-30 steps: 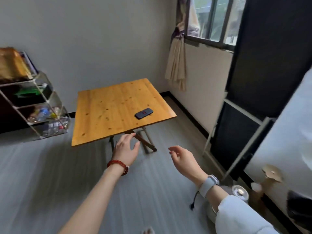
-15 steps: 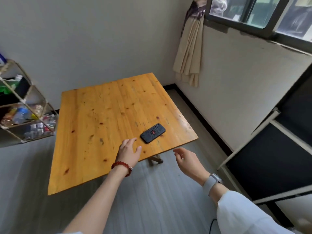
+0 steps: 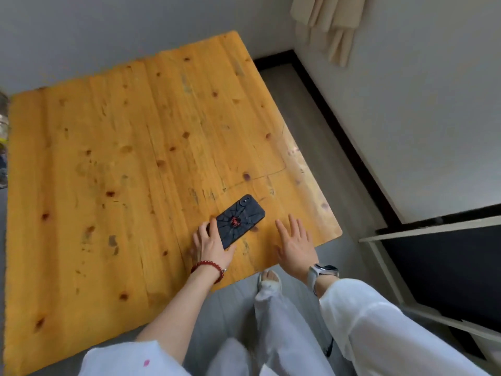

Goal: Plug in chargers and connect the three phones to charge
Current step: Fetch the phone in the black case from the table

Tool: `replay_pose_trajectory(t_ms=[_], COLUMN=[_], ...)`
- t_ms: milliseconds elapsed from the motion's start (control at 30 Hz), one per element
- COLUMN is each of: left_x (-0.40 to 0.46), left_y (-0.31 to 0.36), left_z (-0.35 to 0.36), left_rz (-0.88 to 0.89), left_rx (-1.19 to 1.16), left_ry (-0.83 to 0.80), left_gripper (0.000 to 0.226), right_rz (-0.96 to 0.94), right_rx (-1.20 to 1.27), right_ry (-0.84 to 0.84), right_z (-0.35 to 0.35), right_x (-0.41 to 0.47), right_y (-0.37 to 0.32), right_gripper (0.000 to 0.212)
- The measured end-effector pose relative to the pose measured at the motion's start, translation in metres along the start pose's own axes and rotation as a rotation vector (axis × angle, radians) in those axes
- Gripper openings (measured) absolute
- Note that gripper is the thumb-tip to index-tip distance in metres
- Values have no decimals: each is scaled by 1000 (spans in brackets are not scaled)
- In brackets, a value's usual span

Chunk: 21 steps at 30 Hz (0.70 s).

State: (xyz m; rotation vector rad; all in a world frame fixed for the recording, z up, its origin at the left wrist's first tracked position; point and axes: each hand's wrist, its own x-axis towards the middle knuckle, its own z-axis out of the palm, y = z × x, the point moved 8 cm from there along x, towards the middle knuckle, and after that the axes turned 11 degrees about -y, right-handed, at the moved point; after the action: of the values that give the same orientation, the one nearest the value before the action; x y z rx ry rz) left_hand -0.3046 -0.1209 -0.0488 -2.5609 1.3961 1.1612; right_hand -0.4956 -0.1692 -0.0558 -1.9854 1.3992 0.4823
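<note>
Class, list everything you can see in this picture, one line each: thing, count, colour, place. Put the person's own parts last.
Table: one, orange-yellow wood with dark knots, fills the left and middle.
Phone: one, black case with a red spider mark, lying back up near the table's near right corner.
Curtain: one, cream, hanging at the top right.
Wall: pale grey-white, with a black skirting strip along its foot.
Floor: grey, right of the table.
Frame: one, pale with dark panels, far right.
Bracelet: one, red beads, left wrist.
Watch: one, pale strap, right wrist.
Left hand: fingers on the phone's near end.
Right hand: open and flat, beside the phone, apart from it.
</note>
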Motion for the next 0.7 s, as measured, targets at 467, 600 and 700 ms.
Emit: replay_pose_trajectory(t_ms=[467, 600, 700], left_x=[56, 43, 19], left_y=[24, 28, 37], left_z=[-1, -16, -26], left_rz=[191, 280, 434], left_rx=[363, 325, 324], left_ry=[-2, -52, -85], left_gripper=[91, 89, 88], right_rz=[97, 159, 257], right_rx=[26, 349, 670], right_ry=[-31, 16, 152], right_z=[15, -2, -10], right_x=[25, 6, -30], right_y=[18, 17, 13], right_gripper=[71, 50, 39])
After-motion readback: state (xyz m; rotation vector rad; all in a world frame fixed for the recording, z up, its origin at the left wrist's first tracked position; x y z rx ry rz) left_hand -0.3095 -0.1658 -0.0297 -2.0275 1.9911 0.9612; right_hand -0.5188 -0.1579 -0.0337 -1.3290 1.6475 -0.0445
